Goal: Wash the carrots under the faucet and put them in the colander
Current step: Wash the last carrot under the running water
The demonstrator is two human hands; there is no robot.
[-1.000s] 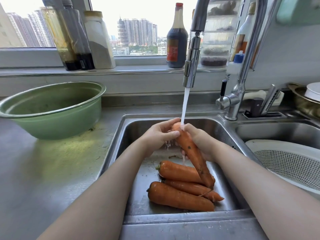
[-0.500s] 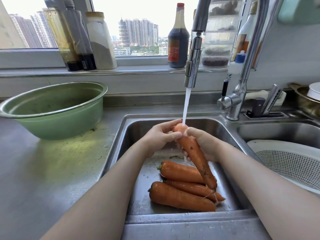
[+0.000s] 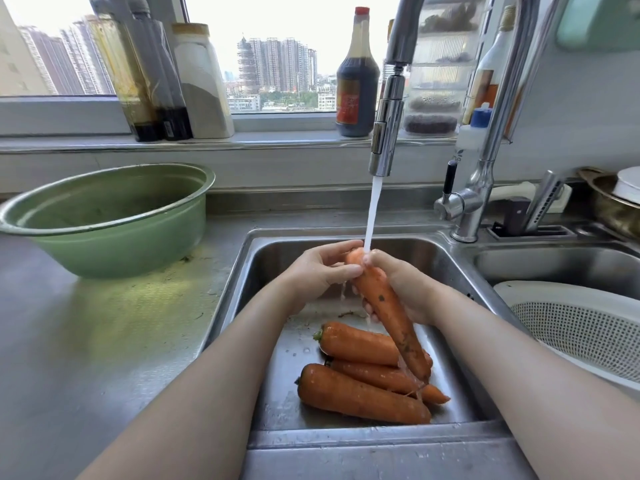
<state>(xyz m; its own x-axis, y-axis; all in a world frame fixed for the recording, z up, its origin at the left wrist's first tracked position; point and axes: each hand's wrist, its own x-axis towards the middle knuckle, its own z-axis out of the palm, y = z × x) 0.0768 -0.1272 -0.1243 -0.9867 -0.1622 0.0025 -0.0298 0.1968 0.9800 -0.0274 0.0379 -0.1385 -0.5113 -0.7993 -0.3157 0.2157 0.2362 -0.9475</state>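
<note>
Left hand [image 3: 320,271] and right hand [image 3: 403,289] are both gripping one carrot [image 3: 388,310] under the faucet [image 3: 386,133] stream (three more carrots [image 3: 360,393] lying in the sink [image 3: 263,271]), colander [image 3: 581,327] sitting at right.

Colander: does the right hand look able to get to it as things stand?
Probably yes. The colander sits in the neighbouring basin beside the right hand, open on top with nothing between. The hand holds a carrot, which could go along.
</note>
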